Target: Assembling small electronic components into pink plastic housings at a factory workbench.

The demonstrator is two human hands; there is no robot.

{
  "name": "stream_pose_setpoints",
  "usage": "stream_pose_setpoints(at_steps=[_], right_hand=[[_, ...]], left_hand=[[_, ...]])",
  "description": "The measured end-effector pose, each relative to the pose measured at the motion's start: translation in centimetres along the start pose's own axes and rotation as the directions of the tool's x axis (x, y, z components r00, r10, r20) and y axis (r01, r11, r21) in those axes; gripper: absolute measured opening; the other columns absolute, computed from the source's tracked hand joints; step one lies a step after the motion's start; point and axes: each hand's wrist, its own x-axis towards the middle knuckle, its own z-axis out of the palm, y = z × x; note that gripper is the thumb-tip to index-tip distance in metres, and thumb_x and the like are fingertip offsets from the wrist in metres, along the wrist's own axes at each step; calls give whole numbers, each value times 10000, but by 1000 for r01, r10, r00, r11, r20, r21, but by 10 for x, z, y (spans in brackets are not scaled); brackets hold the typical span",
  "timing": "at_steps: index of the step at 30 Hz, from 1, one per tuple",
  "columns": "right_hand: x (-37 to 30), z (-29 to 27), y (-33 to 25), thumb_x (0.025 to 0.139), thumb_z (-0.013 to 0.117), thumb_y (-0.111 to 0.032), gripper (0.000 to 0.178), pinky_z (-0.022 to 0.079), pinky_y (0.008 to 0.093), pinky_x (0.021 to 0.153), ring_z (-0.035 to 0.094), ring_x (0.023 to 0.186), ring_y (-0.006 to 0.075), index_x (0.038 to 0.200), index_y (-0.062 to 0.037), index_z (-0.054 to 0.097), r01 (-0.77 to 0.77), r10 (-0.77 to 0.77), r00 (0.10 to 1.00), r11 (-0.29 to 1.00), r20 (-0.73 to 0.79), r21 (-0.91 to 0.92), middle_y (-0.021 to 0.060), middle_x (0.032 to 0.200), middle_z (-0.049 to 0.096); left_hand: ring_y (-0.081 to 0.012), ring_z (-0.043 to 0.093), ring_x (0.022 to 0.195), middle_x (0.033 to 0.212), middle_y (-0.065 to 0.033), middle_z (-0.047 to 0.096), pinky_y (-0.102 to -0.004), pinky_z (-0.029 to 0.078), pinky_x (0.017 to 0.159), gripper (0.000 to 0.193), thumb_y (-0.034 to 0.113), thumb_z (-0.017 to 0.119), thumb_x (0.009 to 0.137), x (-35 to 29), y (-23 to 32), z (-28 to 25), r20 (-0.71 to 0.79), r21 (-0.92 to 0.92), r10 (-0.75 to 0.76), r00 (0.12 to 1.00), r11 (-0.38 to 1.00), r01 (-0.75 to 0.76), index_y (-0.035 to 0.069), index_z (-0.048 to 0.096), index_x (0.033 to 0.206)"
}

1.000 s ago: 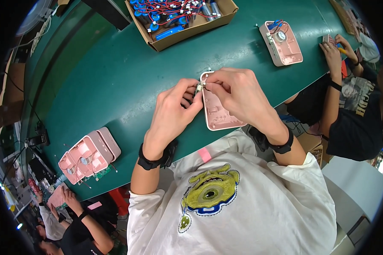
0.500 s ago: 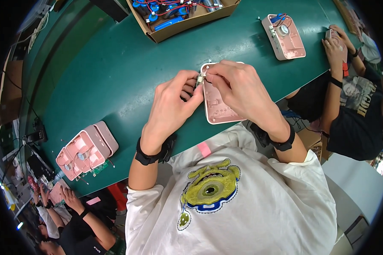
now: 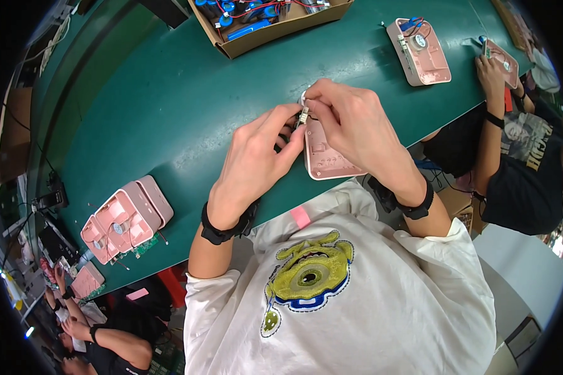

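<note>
- Green counter (image 3: pixel 137 134) fills the middle, curving toward the dark rim of the view.
- Pink shell (image 3: pixel 331 164): at the counter's near edge, hollow side up, partly covered by the right hand (image 3: pixel 350 122); clock hours below run from it.
- Board (image 3: pixel 304 117): small, at the shell's 10 o'clock edge.
- Left hand (image 3: pixel 256 150): thumb and forefinger narrow, pinching the board.
- Right hand: fingertips bunched close just beside the board; whether they grip anything I cannot tell.
- 11 o'clock: cardboard box (image 3: pixel 288 35) with blue cells (image 3: pixel 249 30).
- Between 1 and 2: second shell (image 3: pixel 435 65), a round speaker (image 3: pixel 418 42) inside.
- 2 o'clock: co-worker's hand (image 3: pixel 491 72) at another shell (image 3: pixel 508 65).
- 8 o'clock: more pink shells (image 3: pixel 134 209), side by side.
</note>
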Motion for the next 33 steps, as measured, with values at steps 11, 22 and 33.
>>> stream_pose_setpoints(at_steps=[11,22,33], right_hand=[[-7,-7,-7,965,718,-35,94,497,316,536,645,560,210,1028,11,665,-61,61,997,998,-42,-11,138,755,722],[-10,-6,-7,965,735,-83,111,466,335,509,624,541,194,1006,16,707,-76,80,992,996,-95,39,129,744,722],[-10,10,-5,983,697,-123,142,483,389,529,647,554,300,1016,15,689,-70,69,997,997,-16,-42,148,680,671]], left_hand=[[-204,737,730,905,-161,749,-315,600,656,251,43,746,946,0,-1,-3,-9,-33,-183,983,983,183,-44,667,1168],[-233,733,717,913,-182,743,-341,604,648,251,57,740,949,-5,-2,-3,4,-56,-196,981,979,196,-34,665,1170],[-250,754,748,928,-192,743,-350,616,652,271,42,734,944,-5,-3,-2,11,-91,-190,982,977,190,-34,651,1191]])
